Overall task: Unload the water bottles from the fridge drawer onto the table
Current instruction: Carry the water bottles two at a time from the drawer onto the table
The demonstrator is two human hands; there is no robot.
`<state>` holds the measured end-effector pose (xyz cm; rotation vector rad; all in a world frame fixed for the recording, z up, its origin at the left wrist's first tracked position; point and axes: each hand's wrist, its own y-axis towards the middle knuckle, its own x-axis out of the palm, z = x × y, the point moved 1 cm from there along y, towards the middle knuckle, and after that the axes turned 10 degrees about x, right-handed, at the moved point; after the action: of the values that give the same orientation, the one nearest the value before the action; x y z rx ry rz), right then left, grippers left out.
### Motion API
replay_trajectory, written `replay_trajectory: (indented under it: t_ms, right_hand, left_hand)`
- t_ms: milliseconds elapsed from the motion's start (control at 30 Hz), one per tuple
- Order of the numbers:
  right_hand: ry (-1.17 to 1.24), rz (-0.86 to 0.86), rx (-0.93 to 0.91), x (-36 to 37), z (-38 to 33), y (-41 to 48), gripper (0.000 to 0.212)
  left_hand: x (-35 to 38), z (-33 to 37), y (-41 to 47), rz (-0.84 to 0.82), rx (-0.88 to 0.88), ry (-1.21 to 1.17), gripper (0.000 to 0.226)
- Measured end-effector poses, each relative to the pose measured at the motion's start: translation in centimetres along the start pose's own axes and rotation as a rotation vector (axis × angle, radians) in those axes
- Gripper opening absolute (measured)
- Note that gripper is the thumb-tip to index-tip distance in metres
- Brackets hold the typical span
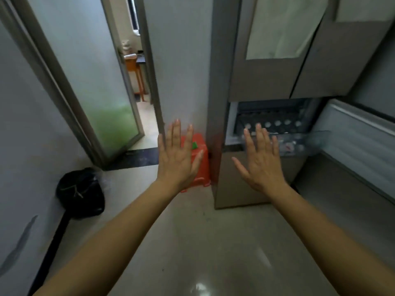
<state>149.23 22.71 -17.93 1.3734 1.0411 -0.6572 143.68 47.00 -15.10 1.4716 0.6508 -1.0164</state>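
A tall grey-brown fridge [267,82] stands ahead on the right with a lower compartment open. Inside it, a clear drawer [299,144] holds several water bottles [277,123], seen as a row of pale caps. My left hand [178,157] is raised with fingers straight and spread, holding nothing, in front of an orange stool. My right hand [261,161] is raised the same way, empty, in front of the drawer's left end and apart from it. No table is in view.
An orange plastic stool [197,165] stands against the wall left of the fridge. A black bag [80,193] lies on the floor at left. The open fridge door [359,142] juts out at right. A frosted glass door [85,82] opens to another room.
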Motion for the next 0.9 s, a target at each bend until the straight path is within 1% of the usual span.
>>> replay_trajectory:
  t_ms: [100,233,400,500,633,700,767,900]
  right_hand:
    - [-0.046,0.031,0.131,-0.9,7.9,2.5,0.085]
    - [-0.084,0.046,0.326,-1.5,16.4,2.5,0.084]
    - [-0.102,0.012,0.451,0.5,25.9,3.5,0.083]
    - [-0.067,-0.031,0.445,3.3,30.7,6.3,0.081]
    - [-0.003,-0.153,0.41,6.4,35.5,11.3,0.082]
    - [0.025,-0.198,0.344,7.4,37.6,14.1,0.081]
    - [0.047,-0.24,0.287,8.5,39.5,17.0,0.08]
    - [0.085,-0.356,0.257,11.0,41.7,21.0,0.078]
  left_hand:
    - [4.0,5.1,7.3,-0.063,0.11,-0.086,0.074]
    - [8.5,11.8,13.6,-0.16,0.224,-0.18,0.074]
    - [14.2,17.8,19.2,-0.283,0.312,-0.217,0.073]
    - [17.8,19.8,21.7,-0.357,0.335,-0.188,0.072]
    - [21.2,21.1,24.5,-0.449,0.273,-0.119,0.073]
    - [22.4,21.5,26.3,-0.475,0.245,-0.085,0.073]
    - [23.6,21.9,28.0,-0.478,0.192,-0.079,0.072]
    - [26.1,22.5,29.4,-0.515,0.053,-0.14,0.071]
